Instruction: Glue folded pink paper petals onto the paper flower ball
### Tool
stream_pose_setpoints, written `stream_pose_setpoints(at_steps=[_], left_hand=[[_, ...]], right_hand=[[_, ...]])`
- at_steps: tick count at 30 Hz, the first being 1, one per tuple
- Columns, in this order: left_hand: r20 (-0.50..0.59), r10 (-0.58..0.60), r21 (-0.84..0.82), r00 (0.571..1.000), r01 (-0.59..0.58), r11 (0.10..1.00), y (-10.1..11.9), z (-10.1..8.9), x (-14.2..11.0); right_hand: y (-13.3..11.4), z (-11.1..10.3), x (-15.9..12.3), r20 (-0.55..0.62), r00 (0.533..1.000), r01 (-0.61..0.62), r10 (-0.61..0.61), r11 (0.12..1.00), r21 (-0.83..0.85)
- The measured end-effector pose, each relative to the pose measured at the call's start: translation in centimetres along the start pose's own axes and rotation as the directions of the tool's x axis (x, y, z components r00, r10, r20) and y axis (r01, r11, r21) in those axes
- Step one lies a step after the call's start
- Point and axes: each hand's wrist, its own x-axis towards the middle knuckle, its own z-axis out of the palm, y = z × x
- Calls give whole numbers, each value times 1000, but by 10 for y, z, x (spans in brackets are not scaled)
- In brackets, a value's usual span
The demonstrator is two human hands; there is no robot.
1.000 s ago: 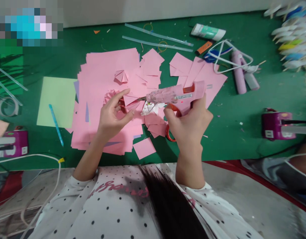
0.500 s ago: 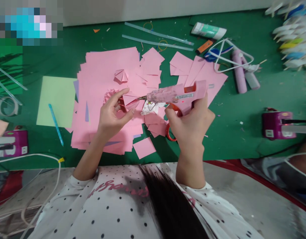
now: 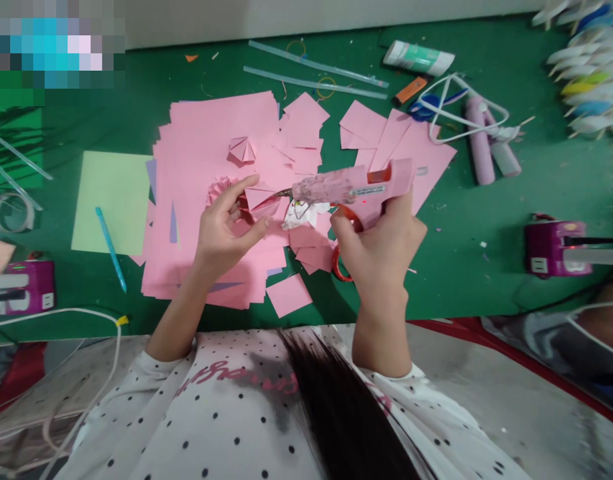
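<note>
My left hand (image 3: 226, 227) is closed on a folded pink paper piece (image 3: 260, 202), pinching it between thumb and fingers. A pink hot glue gun (image 3: 331, 187) is gripped in my right hand (image 3: 381, 247), lying level with its nozzle pointing left. The metal tip is at the folded paper's right edge; whether it touches I cannot tell. Behind my left hand sits a ruffled pink paper piece (image 3: 220, 190), partly covered. A pleated pink paper shape (image 3: 242, 150) lies farther back on the stack of pink sheets (image 3: 216, 127). Red-handled scissors (image 3: 342, 267) are partly hidden under my right hand.
Glue sticks (image 3: 316, 63) lie at the back of the green table (image 3: 466, 260). A second glue gun (image 3: 479, 147) with a white cord lies at right. Purple power sockets (image 3: 556, 247) stand at both sides. A blue pen (image 3: 111, 250) rests on green paper (image 3: 106, 180).
Almost nothing differs. The glue gun and my right hand have shifted very slightly left, the nozzle staying at the folded paper. My left hand keeps its hold.
</note>
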Motion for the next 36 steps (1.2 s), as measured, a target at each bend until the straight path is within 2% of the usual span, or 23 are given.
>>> stream_pose_setpoints(at_steps=[17, 26, 32, 36], left_hand=[[4, -1, -11, 1000, 1, 1000, 1, 0, 0], [-10, 2, 0, 1000, -2, 1000, 1, -3, -1], [-27, 28, 7, 999, -28, 1000, 2, -1, -1], [-13, 44, 27, 999, -44, 999, 3, -1, -1]], right_hand=[[1, 2, 0, 5, 1000, -1, 1, 1000, 12], [2, 3, 2, -75, 997, -9, 10, 1000, 20], [3, 3, -2, -14, 1000, 6, -7, 999, -53], [0, 2, -1, -23, 1000, 9, -10, 998, -62]])
